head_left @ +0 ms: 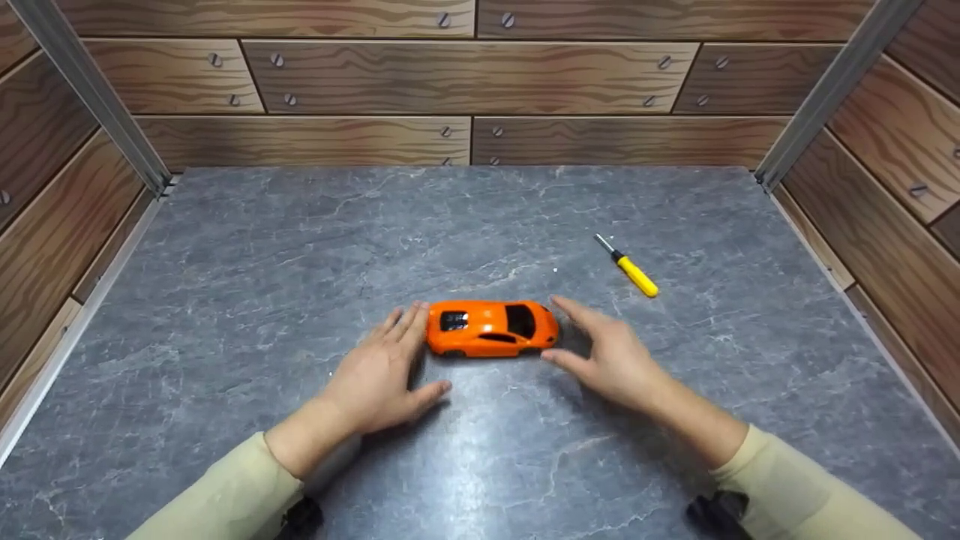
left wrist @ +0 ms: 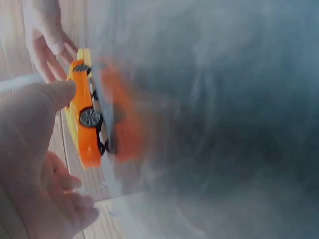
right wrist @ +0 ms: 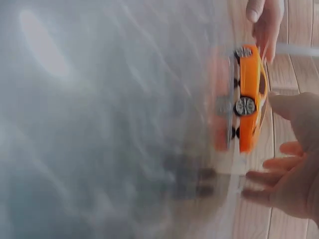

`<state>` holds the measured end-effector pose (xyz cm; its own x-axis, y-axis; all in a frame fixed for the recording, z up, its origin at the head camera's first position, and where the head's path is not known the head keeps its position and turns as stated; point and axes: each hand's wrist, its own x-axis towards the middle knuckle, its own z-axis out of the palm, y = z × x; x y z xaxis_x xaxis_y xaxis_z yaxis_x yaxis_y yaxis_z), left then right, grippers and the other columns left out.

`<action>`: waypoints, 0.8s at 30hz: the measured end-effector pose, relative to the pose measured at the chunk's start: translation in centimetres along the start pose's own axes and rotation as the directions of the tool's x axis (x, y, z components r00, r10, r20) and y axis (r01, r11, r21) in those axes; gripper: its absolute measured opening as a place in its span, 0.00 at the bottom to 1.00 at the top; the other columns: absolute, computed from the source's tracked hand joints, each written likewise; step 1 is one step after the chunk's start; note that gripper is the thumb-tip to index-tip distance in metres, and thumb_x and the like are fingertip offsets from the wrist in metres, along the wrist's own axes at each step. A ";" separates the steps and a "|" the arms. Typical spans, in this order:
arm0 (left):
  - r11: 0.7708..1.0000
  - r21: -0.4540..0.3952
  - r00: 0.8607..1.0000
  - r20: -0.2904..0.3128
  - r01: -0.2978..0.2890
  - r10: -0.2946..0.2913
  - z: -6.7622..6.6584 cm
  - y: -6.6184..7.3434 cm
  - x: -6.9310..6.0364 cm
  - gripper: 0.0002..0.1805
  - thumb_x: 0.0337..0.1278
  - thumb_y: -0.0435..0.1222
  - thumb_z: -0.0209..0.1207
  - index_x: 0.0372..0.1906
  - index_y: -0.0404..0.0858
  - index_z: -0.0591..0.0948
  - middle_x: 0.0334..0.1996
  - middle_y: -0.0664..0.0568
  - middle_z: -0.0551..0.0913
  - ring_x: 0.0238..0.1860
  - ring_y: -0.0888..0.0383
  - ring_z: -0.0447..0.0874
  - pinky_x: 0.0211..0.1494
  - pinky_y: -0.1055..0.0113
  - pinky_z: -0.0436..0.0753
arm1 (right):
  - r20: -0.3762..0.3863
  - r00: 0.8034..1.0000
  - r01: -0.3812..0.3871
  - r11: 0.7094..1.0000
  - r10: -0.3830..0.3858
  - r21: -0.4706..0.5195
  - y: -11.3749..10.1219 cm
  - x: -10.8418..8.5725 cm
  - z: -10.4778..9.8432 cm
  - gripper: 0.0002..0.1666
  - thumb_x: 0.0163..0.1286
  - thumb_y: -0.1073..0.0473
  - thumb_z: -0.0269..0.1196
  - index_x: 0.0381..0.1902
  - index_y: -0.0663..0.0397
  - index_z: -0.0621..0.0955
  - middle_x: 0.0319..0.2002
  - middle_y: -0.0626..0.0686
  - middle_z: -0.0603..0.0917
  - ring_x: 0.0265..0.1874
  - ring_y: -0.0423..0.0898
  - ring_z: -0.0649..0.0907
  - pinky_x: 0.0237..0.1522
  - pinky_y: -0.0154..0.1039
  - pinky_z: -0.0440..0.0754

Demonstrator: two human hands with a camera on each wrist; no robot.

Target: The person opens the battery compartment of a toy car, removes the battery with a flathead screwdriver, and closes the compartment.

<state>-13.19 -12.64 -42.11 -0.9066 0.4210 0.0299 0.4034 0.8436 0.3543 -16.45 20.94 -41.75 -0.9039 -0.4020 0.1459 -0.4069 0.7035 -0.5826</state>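
An orange toy car [head_left: 489, 327] with dark windows lies across the middle of the grey surface, its nose to the right. At its rear end my left hand [head_left: 379, 379] has fairly straight fingers beside the bodywork; whether they touch it I cannot tell. My right hand [head_left: 621, 364] is at the front end, thumb and fingers spread apart on either side of the nose, without a visible grip. Both wrist views show the car's side and wheels, in the left wrist view the car [left wrist: 84, 134] being partly covered by the thumb.
Behind the car, to the right, lies a screwdriver [head_left: 636, 276] with a yellow handle, its shaft toward the back left. Wood-patterned walls [head_left: 480, 75] enclose the marbled tabletop [head_left: 315, 247] at the back and both sides, with metal posts [head_left: 832, 97] in the corners.
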 end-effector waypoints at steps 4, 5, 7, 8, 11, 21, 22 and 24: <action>0.953 -0.298 0.999 -0.013 0.044 -0.051 -0.1 -1.2 0.8 0.56 0.63 0.51 0.72 0.84 0.31 0.56 0.81 0.37 0.59 0.80 0.39 0.60 0.81 0.47 0.60 | 0.000 0.998 -0.061 0.980 0.062 0.187 1.3 1.3 -0.6 0.48 0.66 0.51 0.78 0.78 0.55 0.71 0.71 0.60 0.78 0.65 0.58 0.82 0.66 0.54 0.80; 0.930 -0.363 0.998 -0.015 0.057 -0.067 -0.1 -1.5 1.1 0.55 0.62 0.49 0.74 0.83 0.32 0.57 0.80 0.37 0.60 0.79 0.40 0.62 0.81 0.48 0.61 | 0.011 0.997 -0.075 0.971 0.074 0.228 1.6 1.6 -0.7 0.48 0.65 0.52 0.79 0.78 0.55 0.71 0.71 0.59 0.78 0.66 0.58 0.82 0.66 0.54 0.81; 0.881 -0.468 0.996 -0.021 0.066 -0.086 0.0 -2.1 1.6 0.53 0.60 0.46 0.76 0.83 0.32 0.61 0.79 0.38 0.64 0.79 0.43 0.63 0.81 0.50 0.61 | 0.042 0.996 -0.091 0.952 0.082 0.291 2.3 2.1 -0.7 0.48 0.65 0.53 0.79 0.79 0.55 0.71 0.71 0.59 0.79 0.67 0.57 0.81 0.66 0.54 0.80; 0.854 -0.516 0.995 -0.022 0.070 -0.095 0.1 -2.4 1.9 0.53 0.59 0.45 0.77 0.82 0.33 0.62 0.79 0.39 0.65 0.79 0.44 0.64 0.81 0.51 0.62 | 0.058 0.995 -0.095 0.945 0.080 0.313 2.6 2.2 -0.6 0.48 0.65 0.53 0.79 0.79 0.55 0.70 0.71 0.59 0.78 0.68 0.57 0.80 0.67 0.54 0.80; 0.757 -0.651 0.995 -0.022 0.061 -0.099 0.5 -3.3 2.6 0.51 0.58 0.40 0.78 0.81 0.31 0.63 0.78 0.39 0.67 0.79 0.45 0.65 0.81 0.53 0.62 | 0.098 0.992 -0.106 0.927 0.076 0.359 3.2 2.6 -0.4 0.49 0.65 0.54 0.79 0.79 0.55 0.70 0.72 0.59 0.78 0.70 0.57 0.78 0.68 0.55 0.78; 0.585 -0.811 0.998 -0.009 0.027 -0.059 1.6 -4.7 3.6 0.51 0.56 0.31 0.78 0.81 0.30 0.62 0.78 0.38 0.67 0.79 0.47 0.66 0.81 0.56 0.62 | 0.158 0.986 -0.120 0.907 0.060 0.404 4.3 2.9 0.3 0.49 0.62 0.58 0.80 0.79 0.52 0.72 0.73 0.52 0.78 0.72 0.51 0.75 0.69 0.54 0.73; 0.584 -0.811 0.998 -0.005 0.029 -0.056 1.6 -4.7 3.6 0.51 0.56 0.31 0.78 0.81 0.30 0.63 0.78 0.39 0.67 0.79 0.48 0.65 0.81 0.57 0.62 | 0.163 0.985 -0.120 0.908 0.058 0.402 4.3 2.9 0.3 0.49 0.63 0.57 0.80 0.79 0.51 0.72 0.73 0.51 0.78 0.72 0.51 0.74 0.69 0.54 0.72; 0.581 -0.813 0.999 0.006 0.035 -0.051 1.5 -4.7 3.7 0.51 0.56 0.31 0.78 0.81 0.32 0.63 0.78 0.40 0.67 0.79 0.50 0.65 0.81 0.58 0.61 | 0.170 0.984 -0.122 0.911 0.058 0.394 4.4 2.9 0.4 0.48 0.63 0.56 0.80 0.78 0.50 0.73 0.73 0.50 0.78 0.73 0.50 0.73 0.69 0.54 0.72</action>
<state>-18.18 -14.51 -45.09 -0.9252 0.3794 0.0062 0.1025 0.2339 0.9668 -20.80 22.67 -44.24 -0.8906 -0.4541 -0.0258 -0.2090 0.4590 -0.8635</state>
